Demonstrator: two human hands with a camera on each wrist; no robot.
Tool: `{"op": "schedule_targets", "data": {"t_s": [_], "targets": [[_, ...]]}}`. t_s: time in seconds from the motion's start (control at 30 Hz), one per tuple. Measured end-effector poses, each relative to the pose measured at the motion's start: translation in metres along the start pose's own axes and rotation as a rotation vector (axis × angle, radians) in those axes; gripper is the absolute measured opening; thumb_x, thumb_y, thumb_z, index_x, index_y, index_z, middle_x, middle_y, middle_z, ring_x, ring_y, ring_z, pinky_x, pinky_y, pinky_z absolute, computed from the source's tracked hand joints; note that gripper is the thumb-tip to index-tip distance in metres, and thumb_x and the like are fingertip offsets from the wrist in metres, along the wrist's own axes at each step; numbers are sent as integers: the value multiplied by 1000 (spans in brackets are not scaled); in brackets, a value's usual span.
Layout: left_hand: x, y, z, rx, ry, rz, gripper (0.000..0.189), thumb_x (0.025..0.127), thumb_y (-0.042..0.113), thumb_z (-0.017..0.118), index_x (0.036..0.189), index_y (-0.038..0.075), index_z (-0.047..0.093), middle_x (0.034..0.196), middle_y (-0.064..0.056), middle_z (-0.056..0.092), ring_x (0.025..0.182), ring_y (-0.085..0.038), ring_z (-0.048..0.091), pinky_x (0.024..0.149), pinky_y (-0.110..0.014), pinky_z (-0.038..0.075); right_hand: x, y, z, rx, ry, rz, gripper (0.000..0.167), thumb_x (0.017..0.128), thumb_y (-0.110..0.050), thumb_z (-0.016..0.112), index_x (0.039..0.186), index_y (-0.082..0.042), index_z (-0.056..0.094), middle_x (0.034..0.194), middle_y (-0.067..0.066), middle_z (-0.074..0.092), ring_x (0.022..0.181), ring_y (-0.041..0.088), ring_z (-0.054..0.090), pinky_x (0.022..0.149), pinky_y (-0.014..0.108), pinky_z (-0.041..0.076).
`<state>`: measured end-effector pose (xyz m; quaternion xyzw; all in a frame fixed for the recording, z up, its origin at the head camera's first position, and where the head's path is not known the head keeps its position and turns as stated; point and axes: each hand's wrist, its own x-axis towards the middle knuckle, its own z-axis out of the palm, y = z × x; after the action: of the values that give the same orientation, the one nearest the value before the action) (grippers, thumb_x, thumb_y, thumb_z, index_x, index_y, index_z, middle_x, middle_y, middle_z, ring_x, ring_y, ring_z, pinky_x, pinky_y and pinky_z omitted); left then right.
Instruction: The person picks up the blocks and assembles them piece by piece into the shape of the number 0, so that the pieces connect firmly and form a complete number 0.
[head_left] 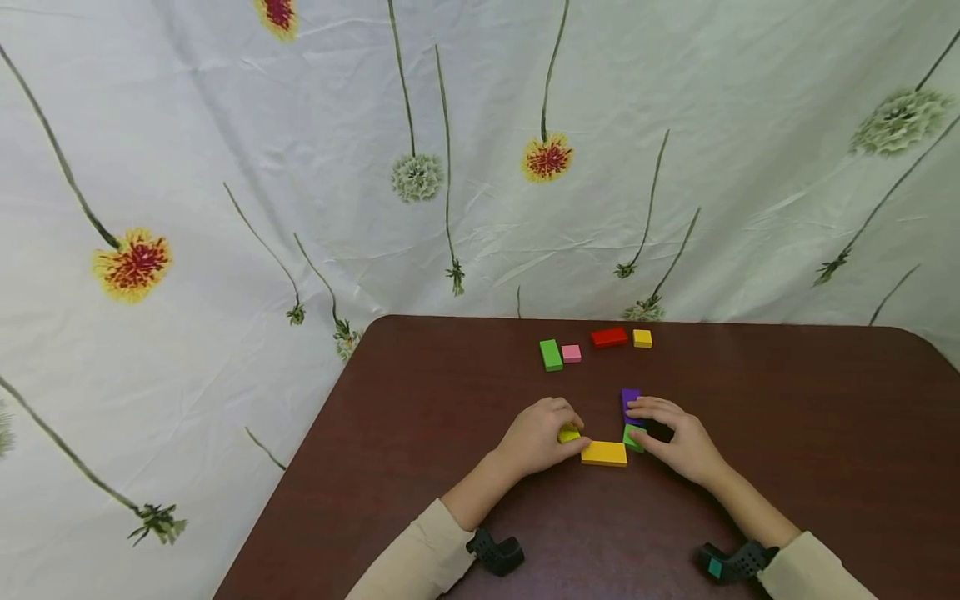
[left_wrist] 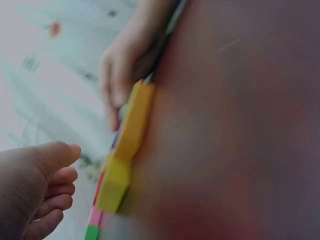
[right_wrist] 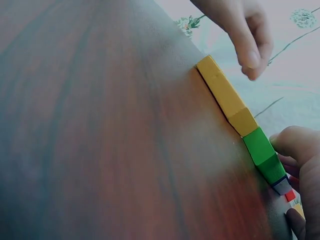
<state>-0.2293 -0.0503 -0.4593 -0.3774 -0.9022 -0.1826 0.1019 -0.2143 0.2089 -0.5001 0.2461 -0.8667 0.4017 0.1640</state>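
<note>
Reaching over a dark reddish-brown wood-grain table (head_left: 420,400), a person has both hands at a small line of coloured blocks, the two hands well apart from each other. The left hand (head_left: 546,437) hovers beside a bright yellow block (head_left: 569,435), partly covering it in the head view; its fingers bend loosely, and the left wrist view shows a gap between thumb and block, with nothing held. Just right of that block lies a golden-yellow rectangular block (head_left: 603,453), its long side running across the table; the two come close at a corner, though whether they touch is hard to tell. At its right end sits a near green block (head_left: 632,432), and a purple block (head_left: 630,397) continues from the green one toward the far edge. The right hand (head_left: 678,442) is spread, thumb at the near green block and fingertips over the purple block; how firmly it touches either, I cannot tell. Farther back on the table lie a far green block (head_left: 551,355), a pink block (head_left: 572,353) just beside it, a red block (head_left: 609,337) and a small yellow block (head_left: 642,338). Behind hangs a pale cloth (head_left: 337,125) printed with upside-down flowers
</note>
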Motion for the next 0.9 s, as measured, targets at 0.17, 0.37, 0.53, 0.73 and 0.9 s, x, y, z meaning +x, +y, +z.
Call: {"op": "schedule_targets", "data": {"t_s": [0.17, 0.37, 0.53, 0.73, 0.9], "targets": [[21, -27, -5, -93, 43, -139, 21, 90, 29, 72, 101, 11, 74, 98, 0, 66, 92, -16, 60, 84, -26, 50, -2, 0, -1, 7, 1, 6, 32, 82, -10, 78, 113, -5, 72, 123, 12, 64, 116, 28, 54, 97, 9, 30], [51, -70, 2, -169, 80, -263, 30, 87, 23, 76, 111, 6, 71, 107, -6, 65, 95, -21, 60, 86, -33, 50, -5, 2, -2, -10, 6, 10, 32, 81, -10, 79, 112, -7, 72, 123, 12, 64, 116, 29, 54, 96, 8, 30], [63, -95, 9, -243, 72, -318, 51, 82, 26, 80, 124, 4, 63, 123, -9, 59, 110, -24, 56, 97, -36, 46, -4, 1, 0, -3, 13, 18, 31, 81, -10, 78, 112, -8, 73, 123, 11, 64, 115, 34, 55, 95, 9, 31], [67, -108, 14, -307, 3, -386, 65, 81, 29, 80, 135, 3, 55, 132, -12, 55, 119, -27, 52, 102, -40, 42, -3, -2, 2, 17, 12, 12, 31, 82, -9, 78, 112, -8, 73, 123, 12, 64, 116, 35, 55, 95, 7, 28], [68, -112, 13, -378, 5, -390, 64, 81, 25, 81, 135, 3, 55, 130, -13, 55, 118, -28, 52, 101, -41, 43, -1, -1, 2, 20, 14, 9, 31, 82, -9, 78, 112, -8, 73, 123, 11, 64, 116, 33, 55, 96, 8, 30]]}}
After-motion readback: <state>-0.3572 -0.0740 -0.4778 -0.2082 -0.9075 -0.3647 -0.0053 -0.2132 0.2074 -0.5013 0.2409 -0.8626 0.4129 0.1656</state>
